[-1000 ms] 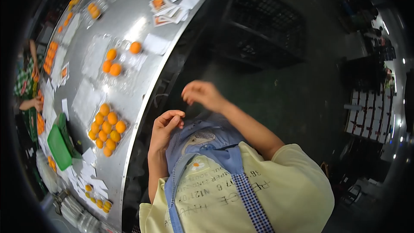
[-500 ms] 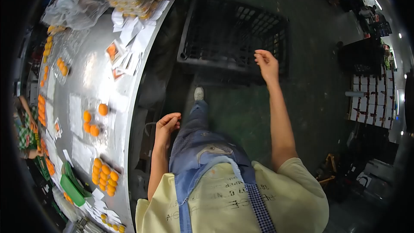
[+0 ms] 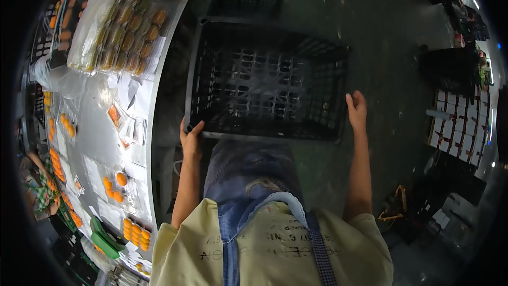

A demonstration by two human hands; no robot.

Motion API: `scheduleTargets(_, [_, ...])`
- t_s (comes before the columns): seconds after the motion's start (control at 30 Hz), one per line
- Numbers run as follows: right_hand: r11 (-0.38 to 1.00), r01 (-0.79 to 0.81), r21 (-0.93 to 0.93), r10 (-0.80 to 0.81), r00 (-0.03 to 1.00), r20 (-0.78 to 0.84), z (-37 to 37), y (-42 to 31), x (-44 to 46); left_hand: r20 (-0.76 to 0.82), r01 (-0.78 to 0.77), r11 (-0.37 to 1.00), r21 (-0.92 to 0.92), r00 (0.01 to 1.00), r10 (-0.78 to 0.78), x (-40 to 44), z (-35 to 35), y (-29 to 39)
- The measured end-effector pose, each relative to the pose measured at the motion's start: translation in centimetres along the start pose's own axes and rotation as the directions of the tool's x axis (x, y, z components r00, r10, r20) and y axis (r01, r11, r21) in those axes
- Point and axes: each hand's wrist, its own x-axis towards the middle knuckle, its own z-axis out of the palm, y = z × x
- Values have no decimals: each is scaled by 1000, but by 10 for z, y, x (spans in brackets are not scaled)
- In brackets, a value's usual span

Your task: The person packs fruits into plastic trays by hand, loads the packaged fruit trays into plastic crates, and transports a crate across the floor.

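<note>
Black slatted crate (image 3: 267, 80). Blue apron (image 3: 238, 205), checked strap (image 3: 324, 257). Pale-yellow T-shirt (image 3: 280, 267), black-lettered. Oranges (image 3: 136, 234) orange. Plastic container (image 3: 104, 241) green. Table (image 3: 101, 139) silver-grey.

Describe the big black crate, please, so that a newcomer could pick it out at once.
Start at the metal table on the left, then look just right of it. There, in this view, the crate lies between the left hand and right hand. Unlike the smaller-looking dark crate beyond it, this one shows its slotted floor.
</note>
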Motion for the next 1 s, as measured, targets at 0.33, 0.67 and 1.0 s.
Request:
scheduleTargets(0.33, [844,4,537,-151,961,231,17,-6,21,-217,26,995,-92,975,-46,-45,87,-75])
scheduleTargets(0.67, [818,280,502,-444,862,243,-82,-109,60,-125,120,934,-336,977,-171,-99,136,-54])
scheduleTargets(1.0, [880,445,163,-473,848,237,-109,-216,13,204,548,673,-496,827,-523,-49,151,-132])
